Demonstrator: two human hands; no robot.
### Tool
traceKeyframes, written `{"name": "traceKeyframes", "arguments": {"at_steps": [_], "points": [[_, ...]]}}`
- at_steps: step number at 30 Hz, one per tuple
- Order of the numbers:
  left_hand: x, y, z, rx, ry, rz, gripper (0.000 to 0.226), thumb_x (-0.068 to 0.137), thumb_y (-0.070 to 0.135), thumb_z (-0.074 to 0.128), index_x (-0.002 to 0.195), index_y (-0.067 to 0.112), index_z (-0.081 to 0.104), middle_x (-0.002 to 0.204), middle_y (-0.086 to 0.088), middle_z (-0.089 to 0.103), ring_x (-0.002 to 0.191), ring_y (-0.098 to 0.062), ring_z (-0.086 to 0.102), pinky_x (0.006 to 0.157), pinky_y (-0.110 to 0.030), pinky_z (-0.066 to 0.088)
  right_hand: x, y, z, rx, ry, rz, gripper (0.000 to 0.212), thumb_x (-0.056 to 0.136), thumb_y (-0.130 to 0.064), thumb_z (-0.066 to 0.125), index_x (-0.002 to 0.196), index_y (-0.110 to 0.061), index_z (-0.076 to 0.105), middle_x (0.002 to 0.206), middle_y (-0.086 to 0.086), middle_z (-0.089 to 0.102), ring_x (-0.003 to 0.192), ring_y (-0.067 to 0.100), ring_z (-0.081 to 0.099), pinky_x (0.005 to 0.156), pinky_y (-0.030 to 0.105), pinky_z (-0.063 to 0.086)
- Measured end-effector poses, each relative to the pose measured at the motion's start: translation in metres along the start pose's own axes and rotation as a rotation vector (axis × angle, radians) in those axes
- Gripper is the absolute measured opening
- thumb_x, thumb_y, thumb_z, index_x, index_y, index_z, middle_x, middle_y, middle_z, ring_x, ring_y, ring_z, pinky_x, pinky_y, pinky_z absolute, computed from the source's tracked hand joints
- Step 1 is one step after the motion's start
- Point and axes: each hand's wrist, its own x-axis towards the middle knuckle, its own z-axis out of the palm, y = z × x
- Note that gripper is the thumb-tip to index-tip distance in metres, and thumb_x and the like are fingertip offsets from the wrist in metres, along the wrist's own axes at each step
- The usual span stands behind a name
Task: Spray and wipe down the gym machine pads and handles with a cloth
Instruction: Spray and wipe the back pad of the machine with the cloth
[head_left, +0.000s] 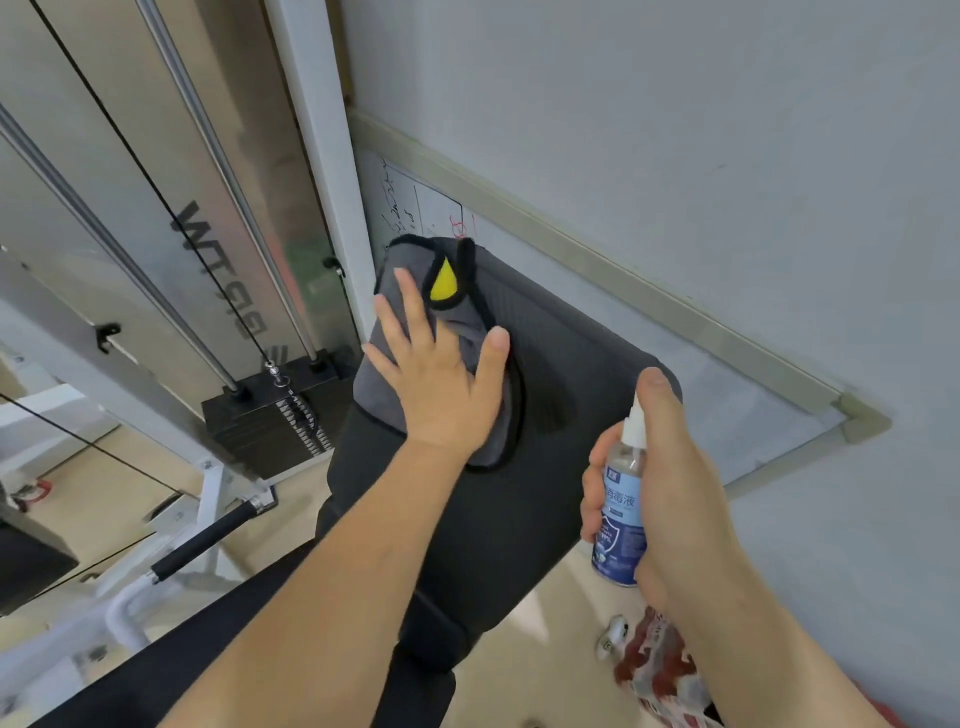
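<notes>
At the far end of the black pad (582, 374), close to the wall (675, 130), a grey cloth (410, 257) with dark edging and a yellow patch (441, 283) lies spread on the upholstery. The left hand (436, 379) rests on it palm down, fingers straight and splayed, thumb out to the right. It grips nothing and simply presses the fabric flat, which spreads the pressure so that a wide patch of cloth meets the pad on each pass.

To the right and nearer, the right hand (675, 478) is curled round a clear spray bottle (621, 509) with a blue label. The forefinger sits on top of the white pump head (636, 421), so another squirt is a single press away. The bottle is held upright over the pad's right edge, clear of the cloth. Whether the nozzle points at the pad I cannot tell.

I judge this to be the wiping step on the pad. The black-gripped handle (202, 545) lies on the near left below the weight stack (260, 426), well apart from both hands, and probably awaits its turn. The cloth's loose right edge may bunch under a hard push.
</notes>
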Motion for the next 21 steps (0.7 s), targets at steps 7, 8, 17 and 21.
{"name": "traceKeyframes", "arguments": {"at_steps": [7, 8, 17, 21], "points": [[-0.080, -0.018, 0.015, 0.181, -0.171, 0.697, 0.050, 0.107, 0.044, 0.031, 0.152, 0.027, 0.045, 0.169, -0.006, 0.027, 0.149, -0.046, 0.029, 0.114, -0.075, 0.018, -0.003, 0.004, 0.004, 0.016, -0.037, -0.014, 0.076, 0.095, -0.076, 0.051, 0.050, -0.016, 0.063, 0.055, 0.016, 0.055, 0.042, 0.026, 0.049, 0.054, 0.032, 0.046], [-0.065, -0.026, 0.010, 0.220, -0.146, 0.722, 0.051, 0.107, 0.045, 0.031, 0.155, 0.030, 0.039, 0.162, -0.008, 0.040, 0.141, -0.046, 0.041, 0.112, -0.074, 0.021, -0.003, 0.004, 0.005, 0.008, -0.045, -0.015, 0.077, 0.095, -0.076, 0.050, 0.050, -0.016, 0.063, 0.055, 0.017, 0.055, 0.042, 0.026, 0.048, 0.054, 0.032, 0.045], [-0.026, -0.006, 0.009, 0.096, -0.024, 0.085, 0.076, 0.097, 0.061, 0.029, 0.163, 0.040, -0.003, 0.173, -0.009, -0.010, 0.156, -0.040, -0.017, 0.115, -0.079, 0.003, -0.003, 0.005, 0.021, -0.057, -0.056, -0.030, 0.075, 0.095, -0.077, 0.052, 0.056, -0.013, 0.062, 0.059, 0.017, 0.056, 0.046, 0.027, 0.050, 0.059, 0.038, 0.048], [-0.067, -0.010, 0.019, 0.151, -0.055, 0.289, 0.060, 0.103, 0.047, 0.034, 0.159, 0.033, 0.021, 0.160, -0.014, 0.026, 0.156, -0.049, 0.001, 0.113, -0.080, 0.013, -0.005, 0.009, 0.029, -0.001, -0.038, -0.036, 0.076, 0.092, -0.079, 0.055, 0.061, -0.010, 0.063, 0.059, 0.016, 0.056, 0.045, 0.025, 0.051, 0.055, 0.034, 0.048]]}}
